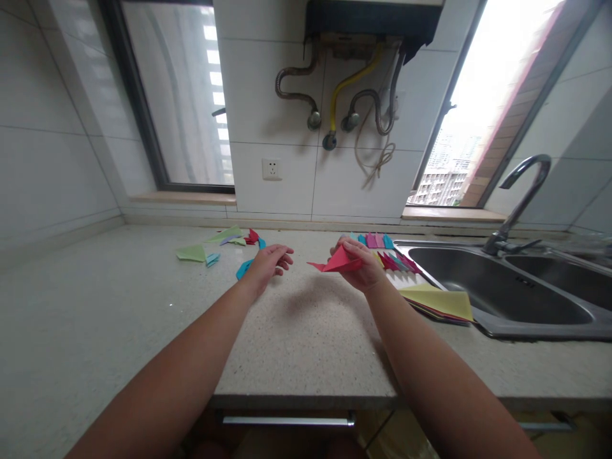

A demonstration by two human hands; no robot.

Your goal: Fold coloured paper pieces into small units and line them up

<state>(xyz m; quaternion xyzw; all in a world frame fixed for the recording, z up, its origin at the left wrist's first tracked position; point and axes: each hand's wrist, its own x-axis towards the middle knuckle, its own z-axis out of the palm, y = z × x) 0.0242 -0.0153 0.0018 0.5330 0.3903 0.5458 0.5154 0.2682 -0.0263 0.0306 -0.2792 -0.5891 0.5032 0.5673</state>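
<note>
Red folded piece: matt paper — countertop: smooth, stone-like — faucet: glossy metal.

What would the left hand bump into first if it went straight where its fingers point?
The left hand would probably meet the red folded paper held in the right hand, pointed tip first, though depth is hard to tell.

Red paper, folded into creased, angular facets, is held up in the right hand, ahead between twelve and one o'clock. Its thin, sharp tip points to nine o'clock; the broader body peaks toward twelve, its three o'clock end against the hand.
</note>
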